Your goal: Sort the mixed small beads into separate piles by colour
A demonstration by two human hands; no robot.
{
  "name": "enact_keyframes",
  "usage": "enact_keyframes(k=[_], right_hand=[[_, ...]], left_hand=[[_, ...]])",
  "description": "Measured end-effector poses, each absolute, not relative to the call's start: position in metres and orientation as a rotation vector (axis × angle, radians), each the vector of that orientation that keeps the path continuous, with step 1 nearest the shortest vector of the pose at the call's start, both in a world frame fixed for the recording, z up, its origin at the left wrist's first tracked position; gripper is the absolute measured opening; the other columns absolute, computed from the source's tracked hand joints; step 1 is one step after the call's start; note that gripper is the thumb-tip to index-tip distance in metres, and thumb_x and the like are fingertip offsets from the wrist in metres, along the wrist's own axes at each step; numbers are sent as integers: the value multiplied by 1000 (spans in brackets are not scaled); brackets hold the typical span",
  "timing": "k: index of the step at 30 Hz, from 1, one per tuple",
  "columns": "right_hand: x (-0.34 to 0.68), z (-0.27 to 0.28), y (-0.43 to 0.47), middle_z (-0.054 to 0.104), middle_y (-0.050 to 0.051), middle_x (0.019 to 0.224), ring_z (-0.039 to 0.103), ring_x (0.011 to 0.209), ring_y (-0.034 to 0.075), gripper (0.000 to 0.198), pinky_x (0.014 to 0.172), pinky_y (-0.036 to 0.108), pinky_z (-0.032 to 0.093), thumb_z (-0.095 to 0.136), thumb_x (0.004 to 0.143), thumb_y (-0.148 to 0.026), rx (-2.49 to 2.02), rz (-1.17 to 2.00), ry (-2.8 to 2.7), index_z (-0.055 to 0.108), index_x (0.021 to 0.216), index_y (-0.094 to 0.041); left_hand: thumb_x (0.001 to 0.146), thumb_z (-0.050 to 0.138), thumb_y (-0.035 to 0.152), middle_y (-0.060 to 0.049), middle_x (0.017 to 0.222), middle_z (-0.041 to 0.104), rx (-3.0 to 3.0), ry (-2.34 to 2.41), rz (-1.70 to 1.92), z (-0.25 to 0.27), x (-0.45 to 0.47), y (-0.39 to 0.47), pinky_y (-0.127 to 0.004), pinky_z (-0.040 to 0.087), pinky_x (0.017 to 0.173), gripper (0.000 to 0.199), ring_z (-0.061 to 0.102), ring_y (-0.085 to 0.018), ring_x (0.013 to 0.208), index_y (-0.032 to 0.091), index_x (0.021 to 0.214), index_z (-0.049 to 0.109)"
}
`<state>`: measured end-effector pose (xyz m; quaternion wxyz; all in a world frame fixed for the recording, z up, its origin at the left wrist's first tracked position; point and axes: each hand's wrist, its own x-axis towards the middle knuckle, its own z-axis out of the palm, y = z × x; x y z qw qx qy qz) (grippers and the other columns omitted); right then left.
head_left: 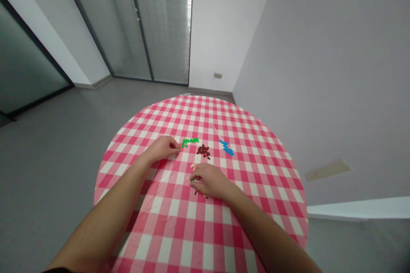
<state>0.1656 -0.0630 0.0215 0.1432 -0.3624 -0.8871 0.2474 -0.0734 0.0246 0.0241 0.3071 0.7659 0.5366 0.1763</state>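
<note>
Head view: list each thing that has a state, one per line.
Left hand: fingertips pinched at the green pile's end.
Right hand: curled, resting on the tablecloth.
Green pile: gathered in a row.
Brown pile: clustered.
Blue pile: gathered in a streak.
Tablecloth: spread flat.

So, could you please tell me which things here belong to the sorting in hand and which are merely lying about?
In hand:
- left hand at the green pieces
- right hand over scattered pale and dark bits
- dark red pile
- blue pile

Lying about:
- checked tablecloth
- wall socket
- glass doors
</note>
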Motion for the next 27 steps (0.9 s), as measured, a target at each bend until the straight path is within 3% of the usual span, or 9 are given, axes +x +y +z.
enact_keyframes(k=[17, 27], right_hand=[[174, 22, -58, 70, 5, 76, 57, 77, 18, 18, 69, 27, 40, 55, 73, -5, -1051, 695, -2600, 68, 71, -16], [174, 15, -57, 71, 4, 80, 60, 82, 18, 14, 72, 27, 41, 62, 81, -11, -1028, 684, -2580, 73, 75, -18]], left_hand=[[79, 59, 34, -7, 86, 77, 2009, 1533, 568, 2, -63, 33, -30, 44, 68, 26, 67, -22, 77, 19, 84, 80], [82, 58, 29, -6, 85, 76, 2055, 1559, 606, -1, -57, 33, -29, 40, 66, 22, 66, -20, 76, 19, 81, 78]])
